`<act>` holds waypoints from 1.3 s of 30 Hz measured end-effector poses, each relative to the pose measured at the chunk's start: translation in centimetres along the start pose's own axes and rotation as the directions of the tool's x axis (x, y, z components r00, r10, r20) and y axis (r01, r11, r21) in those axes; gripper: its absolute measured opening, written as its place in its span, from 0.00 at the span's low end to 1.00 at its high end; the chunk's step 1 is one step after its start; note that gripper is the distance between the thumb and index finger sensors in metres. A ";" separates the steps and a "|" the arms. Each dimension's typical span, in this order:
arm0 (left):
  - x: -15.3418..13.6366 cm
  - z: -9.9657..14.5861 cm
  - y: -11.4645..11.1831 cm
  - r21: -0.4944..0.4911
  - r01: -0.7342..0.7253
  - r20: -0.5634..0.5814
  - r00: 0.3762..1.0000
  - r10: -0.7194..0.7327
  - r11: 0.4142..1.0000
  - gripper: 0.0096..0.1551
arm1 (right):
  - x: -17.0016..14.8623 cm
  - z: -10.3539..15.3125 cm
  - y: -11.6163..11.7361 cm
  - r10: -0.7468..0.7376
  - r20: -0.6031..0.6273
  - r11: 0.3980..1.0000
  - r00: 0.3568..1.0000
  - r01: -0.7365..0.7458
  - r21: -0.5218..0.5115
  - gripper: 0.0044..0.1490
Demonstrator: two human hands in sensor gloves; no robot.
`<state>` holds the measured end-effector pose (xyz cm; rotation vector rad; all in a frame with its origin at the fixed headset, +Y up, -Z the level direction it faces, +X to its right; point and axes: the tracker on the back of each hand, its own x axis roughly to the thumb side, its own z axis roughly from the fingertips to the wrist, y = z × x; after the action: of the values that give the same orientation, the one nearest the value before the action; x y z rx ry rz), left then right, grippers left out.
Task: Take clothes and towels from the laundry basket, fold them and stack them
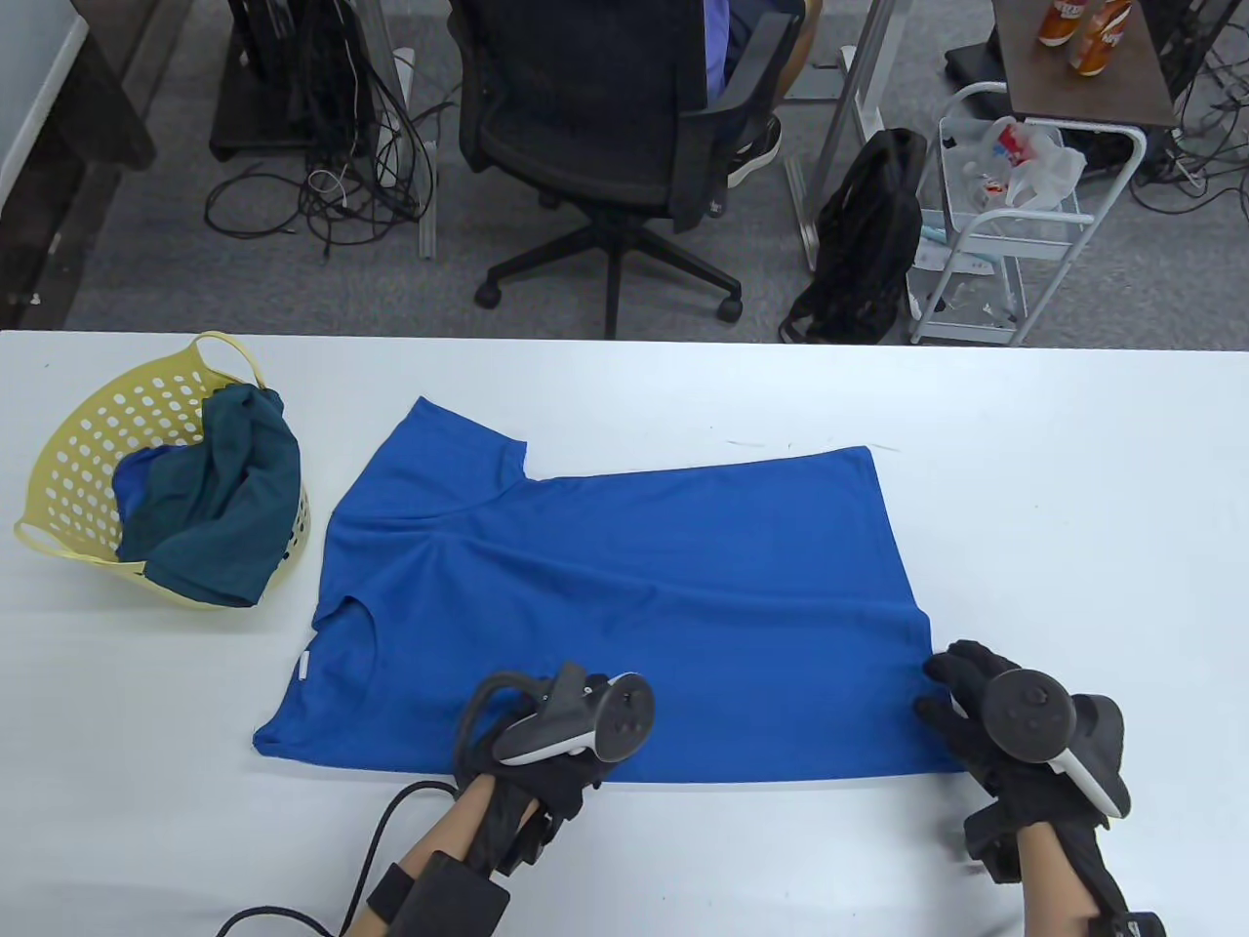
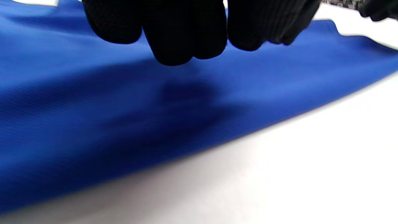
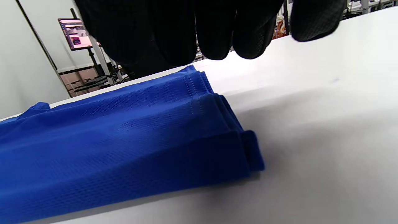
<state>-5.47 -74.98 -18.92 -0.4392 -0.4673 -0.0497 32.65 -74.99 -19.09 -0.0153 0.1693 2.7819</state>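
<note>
A blue T-shirt [image 1: 624,586] lies flat on the white table, collar to the left and hem to the right, with its near side folded over. My left hand [image 1: 571,771] hovers over the shirt's near edge. In the left wrist view its curled fingers [image 2: 183,37] hang just above the cloth [image 2: 93,109] and hold nothing. My right hand [image 1: 951,698] is at the shirt's near right corner. In the right wrist view its fingers [image 3: 236,40] hang above the layered hem corner [image 3: 236,140] without gripping it.
A yellow laundry basket [image 1: 59,439] stands at the table's left with a dark teal cloth [image 1: 234,498] and some blue cloth in it. Bare white table [image 1: 1073,508] lies right of the shirt. An office chair [image 1: 605,127] stands beyond the far edge.
</note>
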 end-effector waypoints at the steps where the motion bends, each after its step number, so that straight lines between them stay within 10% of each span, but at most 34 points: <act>1: 0.5 -0.3 -0.5 -0.026 0.022 0.002 1.000 -0.021 0.999 0.26 | -0.2 0.0 0.0 -0.010 -0.007 1.000 1.000 0.010 0.002 0.36; 19: 1.9 -0.1 -2.8 0.095 0.248 -0.002 0.969 -0.249 0.964 0.36 | -0.4 0.0 0.2 -0.045 0.014 0.998 0.999 0.045 -0.035 0.36; 32: 2.3 0.6 -2.6 0.179 0.228 -0.006 0.973 -0.230 0.957 0.23 | -0.5 -0.1 0.3 -0.058 0.019 0.997 0.998 0.059 -0.044 0.35; 39: 0.4 1.9 5.2 0.330 0.007 -0.021 1.000 0.000 0.944 0.22 | -0.5 -0.1 0.3 -0.079 0.025 0.995 0.997 0.080 -0.052 0.35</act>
<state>-5.17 -69.48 -19.32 -0.1080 -0.4457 0.0211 33.03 -75.49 -19.16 -0.0034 0.0878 2.7053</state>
